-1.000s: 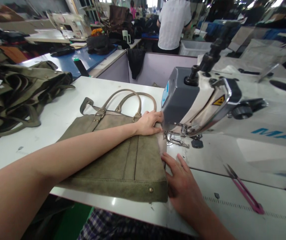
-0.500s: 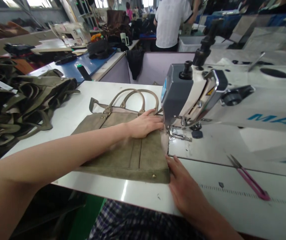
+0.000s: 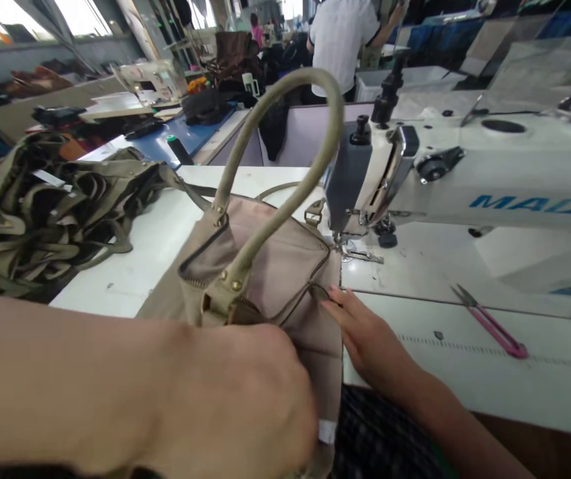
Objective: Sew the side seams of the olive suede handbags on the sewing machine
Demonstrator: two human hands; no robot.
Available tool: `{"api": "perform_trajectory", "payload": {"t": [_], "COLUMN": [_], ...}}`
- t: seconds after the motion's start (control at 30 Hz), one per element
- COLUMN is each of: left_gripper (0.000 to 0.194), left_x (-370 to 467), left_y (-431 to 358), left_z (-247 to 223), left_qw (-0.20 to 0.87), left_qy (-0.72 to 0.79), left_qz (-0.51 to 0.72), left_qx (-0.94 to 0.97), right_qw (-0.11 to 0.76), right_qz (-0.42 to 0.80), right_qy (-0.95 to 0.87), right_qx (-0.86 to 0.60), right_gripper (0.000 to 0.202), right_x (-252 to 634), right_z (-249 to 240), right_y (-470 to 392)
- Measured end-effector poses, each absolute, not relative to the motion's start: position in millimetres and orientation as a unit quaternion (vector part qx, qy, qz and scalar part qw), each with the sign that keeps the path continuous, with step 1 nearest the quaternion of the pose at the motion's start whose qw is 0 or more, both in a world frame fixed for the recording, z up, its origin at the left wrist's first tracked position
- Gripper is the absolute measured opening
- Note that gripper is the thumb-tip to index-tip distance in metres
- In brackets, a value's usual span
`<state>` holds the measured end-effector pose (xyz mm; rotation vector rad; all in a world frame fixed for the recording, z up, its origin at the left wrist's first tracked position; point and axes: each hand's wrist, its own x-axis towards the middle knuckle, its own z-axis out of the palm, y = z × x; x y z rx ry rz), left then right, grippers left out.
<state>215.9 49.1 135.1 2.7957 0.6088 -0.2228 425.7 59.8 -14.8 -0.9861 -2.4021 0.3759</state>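
An olive handbag (image 3: 285, 246) lies on the sewing table with its mouth pulled open, showing a pinkish lining and zip edges. One rounded handle (image 3: 332, 126) stands up high. My left hand (image 3: 260, 399), large in the foreground, is closed on the near side of the bag; its fingertips are hidden. At the bag's right edge, my right hand (image 3: 365, 332) has its fingers together, gripping the edge beside the zip. The bag's right edge reaches under the needle area of the sewing machine (image 3: 365, 179), by the metal presser parts (image 3: 362, 256).
Pink-handled thread snips (image 3: 494, 326) lie on the table to the right. A heap of olive bags (image 3: 66, 213) covers the left side. Behind stand a green-topped black thread cone (image 3: 179, 150), another sewing machine (image 3: 153, 83) and a person in a white shirt (image 3: 342, 46).
The bag, flat before with its handles at the back, is now lifted and opened, its lining showing. My left hand has come off its top and nearer to me. My right hand stays at the edge.
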Motion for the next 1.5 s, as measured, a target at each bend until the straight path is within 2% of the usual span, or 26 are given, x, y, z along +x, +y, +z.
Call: {"api": "perform_trajectory", "payload": {"t": [0.03,0.13,0.27,0.37,0.43,0.5,0.6,0.67,0.87,1.03,1.23,1.3,1.43,1.5], "left_gripper": [0.014,0.028,0.01,0.02,0.019,0.013,0.017,0.019,0.03,0.029,0.025,0.024,0.029,0.034], "left_x": [218,221,222,221,219,214,206,201,198,200,201,200,199,198], "left_y": [42,45,53,52,52,53,52,50,51,54,56,55,53,53], "left_z": [123,90,73,74,73,70,63,60,57,60,59,58,56,55], "left_qw": [0.192,0.32,0.225,0.143,0.121,0.127,0.154,0.17,0.195,0.205,0.206,0.208,0.19,0.163], "left_qy": [0.194,0.251,0.358,0.358,0.337,0.308,0.285,0.283,0.267,0.282,0.293,0.295,0.297,0.299], "left_qz": [-0.107,-0.161,-0.139,-0.19,-0.198,-0.172,-0.141,-0.129,-0.116,-0.116,-0.116,-0.11,-0.103,-0.088], "left_qx": [0.956,0.9,0.895,0.903,0.913,0.927,0.936,0.935,0.937,0.93,0.926,0.926,0.93,0.936], "right_qw": [0.263,0.262,0.261,0.302,0.327,0.357,0.395,0.395,0.386,0.389,0.368,0.388,0.375,0.367], "right_qz": [0.156,0.205,0.218,0.204,0.191,0.176,0.155,0.147,0.159,0.199,0.32,0.297,0.125,0.079], "right_qy": [-0.885,-0.884,-0.88,-0.873,-0.86,-0.831,-0.782,-0.777,-0.788,-0.801,-0.779,-0.78,-0.82,-0.829], "right_qx": [-0.35,-0.329,-0.333,-0.325,-0.342,-0.389,-0.456,-0.467,-0.453,-0.41,-0.395,-0.39,-0.413,-0.415], "right_gripper": [0.052,0.044,0.041,0.038,0.037,0.03,0.014,0.011,0.02,0.024,0.027,0.026,0.022,0.02], "right_x": [428,436,438,429,422,416,415,418,422,422,421,419,414,412], "right_z": [-12,-5,-6,-12,-15,-18,-18,-17,-13,-5,-2,-3,-4,-4], "right_y": [53,29,10,10,9,5,-5,-11,-13,-4,3,4,2,1]}}
